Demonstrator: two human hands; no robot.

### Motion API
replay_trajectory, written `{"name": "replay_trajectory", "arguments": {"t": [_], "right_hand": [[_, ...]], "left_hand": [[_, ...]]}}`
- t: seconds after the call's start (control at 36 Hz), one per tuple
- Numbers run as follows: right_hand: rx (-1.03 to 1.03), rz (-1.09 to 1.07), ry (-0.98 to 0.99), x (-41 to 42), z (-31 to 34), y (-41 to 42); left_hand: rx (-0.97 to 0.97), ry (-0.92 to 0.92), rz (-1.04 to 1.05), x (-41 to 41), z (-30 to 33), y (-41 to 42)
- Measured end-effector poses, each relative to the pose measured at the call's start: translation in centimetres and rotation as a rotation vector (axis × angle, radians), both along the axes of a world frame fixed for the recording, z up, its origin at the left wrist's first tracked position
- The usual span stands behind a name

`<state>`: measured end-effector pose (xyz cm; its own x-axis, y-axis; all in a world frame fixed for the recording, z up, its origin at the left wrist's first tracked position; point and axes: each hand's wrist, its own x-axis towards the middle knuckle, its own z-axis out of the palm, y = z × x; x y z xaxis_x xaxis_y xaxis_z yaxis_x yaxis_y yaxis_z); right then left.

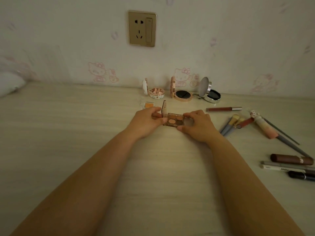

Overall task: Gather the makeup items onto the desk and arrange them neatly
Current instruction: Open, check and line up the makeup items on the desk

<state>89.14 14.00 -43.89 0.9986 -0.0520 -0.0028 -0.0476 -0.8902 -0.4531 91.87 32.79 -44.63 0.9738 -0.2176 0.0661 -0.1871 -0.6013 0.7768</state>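
A small brown eyeshadow palette lies open on the pale desk, its lid standing upright. My left hand grips its left end by the lid hinge. My right hand pinches its right end between thumb and fingers. Behind it stand three open compacts: a white and rose one, a rose-gold one and a silver one. A small orange pan lies to the left of the palette.
To the right lie a lip gloss tube, blue-handled brushes, a pink character-topped brush, a brown lipstick, a white pencil and a black tube. A wall socket sits above the desk. White bedding is far left.
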Motion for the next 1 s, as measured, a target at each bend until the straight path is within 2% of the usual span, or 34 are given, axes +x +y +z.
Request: {"name": "replay_trajectory", "arguments": {"t": [0.31,0.81,1.0], "right_hand": [[0.047,-0.088,-0.029,0.6,-0.4,0.3],[-0.002,-0.153,-0.016,2.7,-0.4,0.8],[0.088,-0.155,-0.021,3.6,-0.4,0.8]], "left_hand": [[0.055,-0.19,0.206,-1.2,-0.2,-2.5],[0.228,-0.172,0.332,0.7,0.0,-3.7],[0.267,-0.202,0.332,1.6,-0.1,-3.8]]}}
